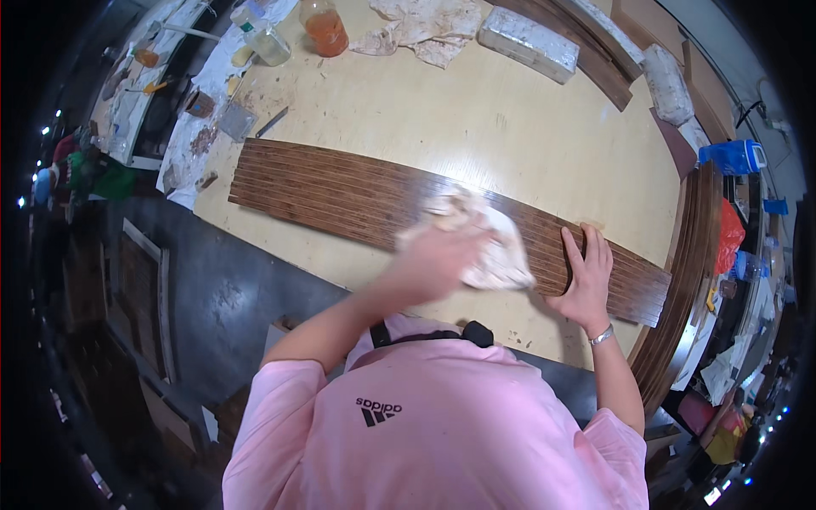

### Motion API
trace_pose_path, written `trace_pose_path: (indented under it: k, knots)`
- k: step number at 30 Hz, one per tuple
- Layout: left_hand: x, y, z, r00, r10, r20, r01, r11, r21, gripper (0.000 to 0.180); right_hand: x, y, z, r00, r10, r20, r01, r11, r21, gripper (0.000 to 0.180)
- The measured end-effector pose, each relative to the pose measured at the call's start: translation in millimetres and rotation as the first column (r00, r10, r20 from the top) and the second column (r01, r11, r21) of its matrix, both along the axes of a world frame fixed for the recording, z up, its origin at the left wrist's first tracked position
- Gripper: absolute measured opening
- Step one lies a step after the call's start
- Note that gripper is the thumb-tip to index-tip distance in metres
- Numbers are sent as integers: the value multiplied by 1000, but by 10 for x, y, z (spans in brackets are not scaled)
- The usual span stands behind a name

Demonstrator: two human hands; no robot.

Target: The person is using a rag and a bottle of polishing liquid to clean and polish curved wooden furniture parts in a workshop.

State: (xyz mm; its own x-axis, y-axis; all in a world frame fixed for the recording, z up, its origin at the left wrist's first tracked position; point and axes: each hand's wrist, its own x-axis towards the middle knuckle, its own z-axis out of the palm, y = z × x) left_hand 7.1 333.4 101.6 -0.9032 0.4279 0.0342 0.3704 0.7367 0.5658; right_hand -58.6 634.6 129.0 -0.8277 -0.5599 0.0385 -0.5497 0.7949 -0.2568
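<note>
here the left hand (433,263) is gripping a white rag (493,246) on the dark wood strip (340,191), while the right hand (585,276) is pressing flat, fingers spread.

Slatted panel (357,200) lies across tabletop (476,119) along near edge; cloth (497,246) on it (right of centre); jars (323,25) at far-left corner.

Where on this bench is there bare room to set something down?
The widest bare patch of the pale tabletop lies between the dark wood strip and the white block. A narrower bare band runs along the near edge below the strip. The far left corner is crowded with jars and rags.
</note>
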Motion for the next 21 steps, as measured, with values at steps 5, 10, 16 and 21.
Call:
trace_pose_path:
  k: [5, 10, 16, 21]
  knots:
    - [19, -1560, 108, 711, 700, -74, -700, 714, 31, 64, -5, 44, -17, 999, -21, -30, 20, 1000, -16, 101]
    - [44, 548, -160, 883, 388, -265, -392, 919, 40, 60, 4, 18, -25, 999, 27, -36, -28, 999, -30, 100]
    - [285, -577, -229, 791, 537, -294, -556, 831, 21, 62, 24, 131, -26, 999, 4, -49, -6, 999, -54, 100]
    - [210, -649, -118, 475, 823, -312, -875, 479, -70, 46, 6, 129, -43, 998, 22, -51, -25, 998, -59, 101]
